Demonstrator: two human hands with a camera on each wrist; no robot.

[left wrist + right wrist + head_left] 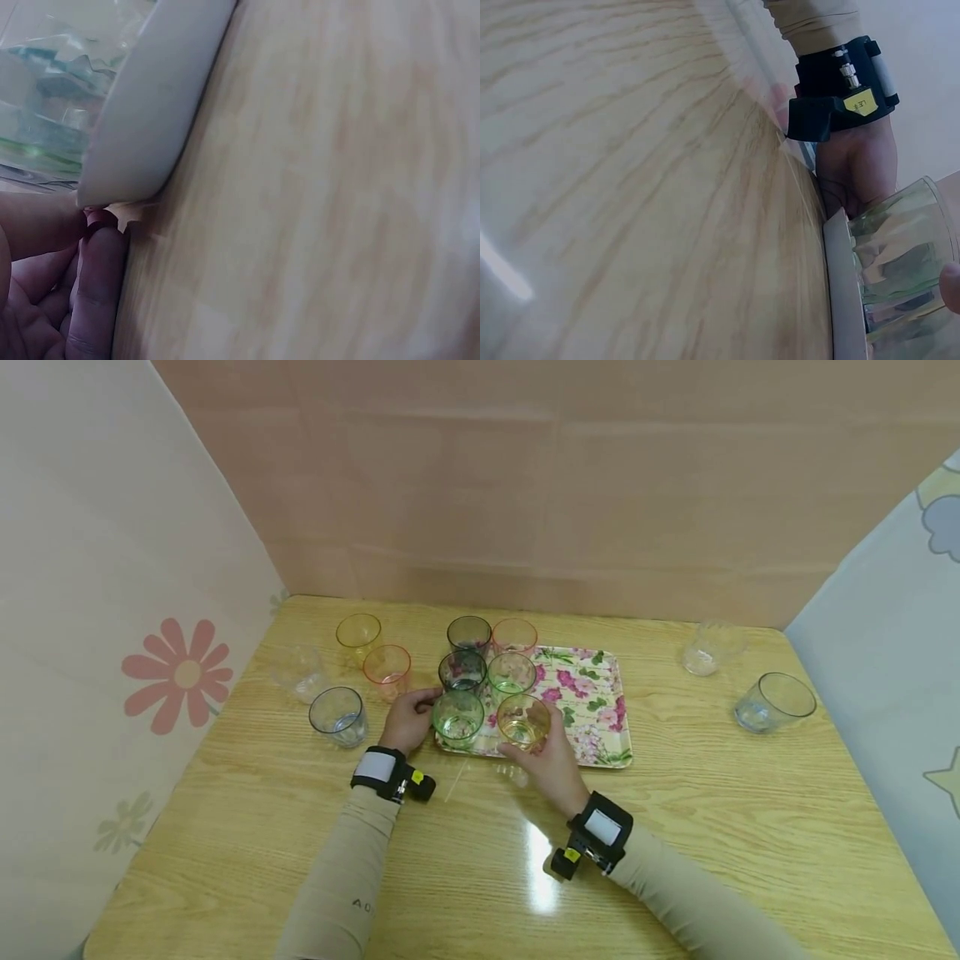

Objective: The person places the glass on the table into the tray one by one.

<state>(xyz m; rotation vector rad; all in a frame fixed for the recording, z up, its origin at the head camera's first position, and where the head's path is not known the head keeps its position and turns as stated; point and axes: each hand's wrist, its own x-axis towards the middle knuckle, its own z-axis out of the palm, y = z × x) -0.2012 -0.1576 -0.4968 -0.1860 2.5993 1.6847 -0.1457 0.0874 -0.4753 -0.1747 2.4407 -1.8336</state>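
Observation:
A floral tray (pixel 600 727) lies on the wooden table. My right hand (pixel 553 768) grips a yellow-tinted glass (pixel 525 724) at the tray's front edge, thumb and fingers on either side. My left hand (pixel 407 722) is at the tray's left edge; in the left wrist view its thumb and fingers (pixel 97 292) pinch the white tray rim (pixel 154 112) near a corner. Just beside it on the tray stands a green glass (pixel 458 720). Behind are another green glass (pixel 512 675), a dark glass (pixel 462 673), a second dark glass (pixel 469 635) and a pink glass (pixel 515 637).
Left of the tray stand a yellow glass (pixel 358 639), a red-rimmed glass (pixel 387 672), a dark-rimmed clear glass (pixel 339 717) and a clear glass (pixel 300 675). On the right are a clear glass (pixel 705 652) and a dark-rimmed one (pixel 772 703). Walls border the table's back and sides.

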